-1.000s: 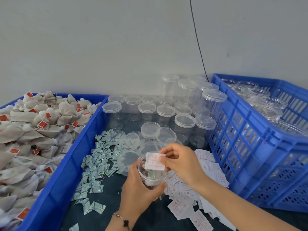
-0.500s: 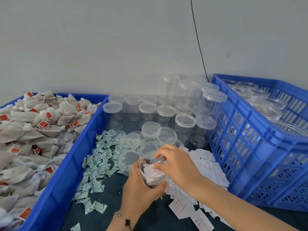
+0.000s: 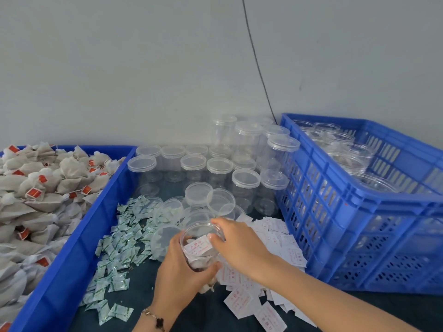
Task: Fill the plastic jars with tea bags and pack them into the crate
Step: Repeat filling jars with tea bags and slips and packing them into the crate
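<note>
The open jar sits low in the centre of the frame, the left hand wrapped round its side. The right hand pinches a white slip into its mouth. Best to press the slip flat against the wall, leaving room for tea bags from the bin at left.

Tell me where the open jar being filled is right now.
In the head view the open jar sits low and centre, gripped by the left hand, with the right hand at its mouth, between the green sachets and white slips.
</note>
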Tool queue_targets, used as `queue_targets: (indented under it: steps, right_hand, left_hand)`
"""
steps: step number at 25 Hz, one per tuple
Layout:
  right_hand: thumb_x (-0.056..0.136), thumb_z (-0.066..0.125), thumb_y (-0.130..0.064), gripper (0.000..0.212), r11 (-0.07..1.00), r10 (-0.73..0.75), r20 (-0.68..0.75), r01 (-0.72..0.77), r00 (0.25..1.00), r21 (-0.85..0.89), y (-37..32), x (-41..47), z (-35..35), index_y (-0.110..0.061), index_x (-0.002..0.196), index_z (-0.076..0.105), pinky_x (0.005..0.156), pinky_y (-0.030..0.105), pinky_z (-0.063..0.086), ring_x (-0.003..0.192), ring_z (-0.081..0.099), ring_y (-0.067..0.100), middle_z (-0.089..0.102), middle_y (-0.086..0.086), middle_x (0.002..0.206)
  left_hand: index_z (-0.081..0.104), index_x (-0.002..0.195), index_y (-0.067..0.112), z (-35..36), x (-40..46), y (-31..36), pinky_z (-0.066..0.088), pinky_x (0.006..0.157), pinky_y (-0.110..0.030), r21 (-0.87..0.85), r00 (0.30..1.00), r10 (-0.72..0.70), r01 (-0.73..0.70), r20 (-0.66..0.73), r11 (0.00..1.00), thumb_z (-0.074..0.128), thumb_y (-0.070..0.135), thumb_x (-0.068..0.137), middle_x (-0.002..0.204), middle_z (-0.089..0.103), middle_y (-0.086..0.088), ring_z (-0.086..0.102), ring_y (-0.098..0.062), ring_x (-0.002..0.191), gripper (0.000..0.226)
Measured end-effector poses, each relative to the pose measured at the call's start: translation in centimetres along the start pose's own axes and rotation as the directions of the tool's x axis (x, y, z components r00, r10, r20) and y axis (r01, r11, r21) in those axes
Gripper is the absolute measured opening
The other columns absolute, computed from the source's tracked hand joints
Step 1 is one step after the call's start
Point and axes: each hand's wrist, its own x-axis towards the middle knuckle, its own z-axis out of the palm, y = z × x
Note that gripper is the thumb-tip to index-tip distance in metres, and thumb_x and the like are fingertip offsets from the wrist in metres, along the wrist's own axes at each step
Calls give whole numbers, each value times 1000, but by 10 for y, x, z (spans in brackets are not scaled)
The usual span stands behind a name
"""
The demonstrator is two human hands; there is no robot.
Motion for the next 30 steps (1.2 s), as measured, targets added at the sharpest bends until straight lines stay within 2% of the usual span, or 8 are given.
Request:
queue_targets:
  steps: [3, 8, 14, 16, 20, 23, 26, 30]
  right_hand:
    - [97, 43, -31, 43, 998, 24, -61, -21, 998, 50, 0, -1, -19, -25, 140, 43, 94, 33, 46, 113, 57, 18, 61, 1, 125]
    - [95, 44, -28, 39, 994, 65, -255, -40, 965, 102, 7, -7, -73, -23, 133, 51, 96, 34, 45, 112, 58, 22, 65, 4, 120]
    - [96, 41, -34, 38, 982, 161, -322, -119, 933, 145, 26, -29, -142, -26, 131, 54, 94, 32, 44, 115, 55, 19, 61, 0, 126]
    - [93, 44, -40, 36, 984, 149, -371, -101, 917, 146, 30, -40, -169, -29, 124, 58, 90, 31, 47, 107, 59, 13, 65, -7, 115]
    - [80, 46, -54, 28, 957, 203, -501, -62, 841, 285, 38, -57, -231, -33, 84, 64, 71, 37, 57, 70, 65, 4, 67, -18, 74]
    - [78, 44, -50, 42, 939, 265, -579, -69, 771, 338, 52, -60, -264, -13, 80, 64, 72, 49, 56, 71, 67, 22, 69, -2, 74]
    - [86, 44, -37, 48, 951, 257, -625, -79, 737, 299, 61, -53, -302, 9, 89, 57, 73, 57, 52, 82, 61, 44, 62, 27, 84]
    - [88, 48, -27, 28, 964, 242, -672, -99, 700, 245, 63, -45, -372, -4, 81, 63, 63, 37, 57, 59, 64, 26, 63, 18, 75]
  left_hand:
    - [34, 120, 40, 0, 11, 22, 44, 64, -18, 109, 997, 74, -70, -31, 992, 68, 72, 45, 109, 49, 30, 60, -1, 91, 88]
    - [26, 111, 45, 17, 32, 84, 38, 60, -19, 172, 965, 262, -253, -29, 952, 66, 74, 50, 102, 49, 26, 57, -3, 81, 79]
    - [42, 116, 25, 46, 42, 161, 36, 61, -23, 162, 944, 331, -324, -15, 932, 61, 87, 44, 95, 54, 19, 53, -9, 82, 96]
    - [38, 108, 33, 49, 43, 189, 36, 61, -24, 136, 936, 352, -350, 7, 927, 55, 86, 40, 85, 51, 25, 52, -9, 78, 88]
    - [37, 95, 39, 60, 51, 258, 38, 55, -24, 79, 903, 427, -429, 52, 900, 49, 86, 35, 77, 53, 22, 54, 2, 71, 77]
    - [40, 83, 32, 76, 59, 306, 41, 55, -29, 91, 878, 466, -475, 105, 875, 50, 82, 34, 75, 57, 16, 55, -1, 69, 71]
    - [51, 89, 27, 90, 74, 344, 50, 64, -38, 34, 840, 521, -532, 153, 846, 55, 80, 38, 77, 66, 9, 65, -13, 72, 74]
    - [62, 102, 4, 115, 112, 396, 54, 75, -47, -83, 725, 660, -658, 195, 748, 58, 74, 50, 88, 69, -8, 67, -28, 81, 86]
